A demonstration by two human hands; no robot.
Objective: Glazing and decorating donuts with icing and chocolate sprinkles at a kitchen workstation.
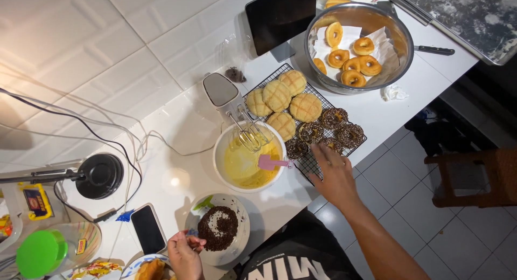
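My right hand point(336, 175) lies flat with spread fingers on the near corner of a black wire cooling rack point(311, 169), its fingertips at a chocolate-sprinkled donut point(331, 145). More sprinkled donuts point(350, 134) and several criss-cross buns point(277, 94) fill the rack. My left hand point(183, 253) grips the near rim of a white plate point(239, 239) heaped with chocolate sprinkles point(217, 227). Between the hands stands a white bowl of yellow batter point(245, 167) with a pink spatula point(269, 162) and a hand mixer point(226, 97) leaning into it.
A steel bowl point(401, 59) of glazed donuts sits far right, beside a knife point(433, 50) and a floured tray point(474, 16). A dark tablet point(280, 16) leans on the wall. A phone point(148, 229), a lamp base point(99, 175), a green-lidded jar point(40, 253) and cables lie left. A wooden chair point(474, 177) stands on the floor.
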